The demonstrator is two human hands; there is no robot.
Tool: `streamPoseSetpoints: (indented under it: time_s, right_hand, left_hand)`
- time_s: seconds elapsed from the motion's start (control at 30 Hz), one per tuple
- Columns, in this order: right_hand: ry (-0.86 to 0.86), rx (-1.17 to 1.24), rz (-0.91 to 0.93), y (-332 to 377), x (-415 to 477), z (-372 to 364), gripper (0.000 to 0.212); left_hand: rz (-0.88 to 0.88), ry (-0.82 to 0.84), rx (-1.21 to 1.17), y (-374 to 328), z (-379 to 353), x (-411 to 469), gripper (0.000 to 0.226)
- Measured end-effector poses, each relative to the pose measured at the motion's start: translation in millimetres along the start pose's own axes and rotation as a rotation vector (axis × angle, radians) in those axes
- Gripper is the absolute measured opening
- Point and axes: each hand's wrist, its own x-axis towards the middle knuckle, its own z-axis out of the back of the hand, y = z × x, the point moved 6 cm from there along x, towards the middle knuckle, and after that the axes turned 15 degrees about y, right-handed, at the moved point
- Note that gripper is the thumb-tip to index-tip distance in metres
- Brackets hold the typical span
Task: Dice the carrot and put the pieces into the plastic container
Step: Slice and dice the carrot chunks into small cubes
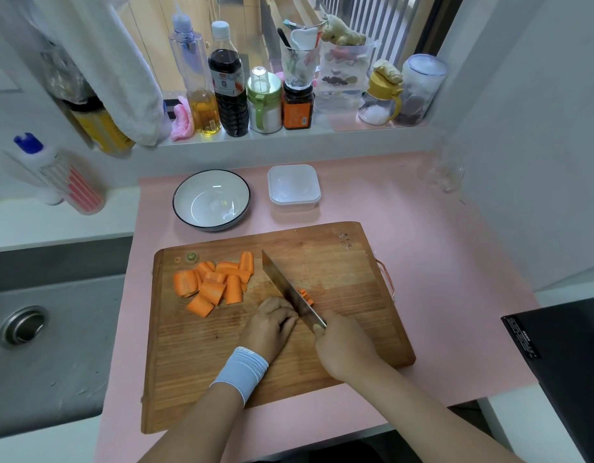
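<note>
Clasped knife (289,289) in right hand (342,345), handle hidden inside the fingers. Pinned carrot piece (306,295), mostly hidden behind blade, under curled left hand (270,324) on the board (339,262); plastic container (294,188) far beyond, on worktop (439,262).

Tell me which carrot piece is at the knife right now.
The small piece right against the knife blade, just past the left hand. The other chunks lie piled farther left, clear of the blade.
</note>
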Motion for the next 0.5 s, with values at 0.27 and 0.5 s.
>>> streamPoseSetpoints:
  time_s: [0.27,0.5]
  right_hand:
    - [0.020,0.027,0.024,0,0,3,0.022]
    - [0.021,0.018,0.029,3,-1,5,0.022]
  left_hand:
    - [0.032,-0.052,-0.037,1,12,-9,0.011]
    - [0.058,-0.004,0.014,1,8,-5,0.010]
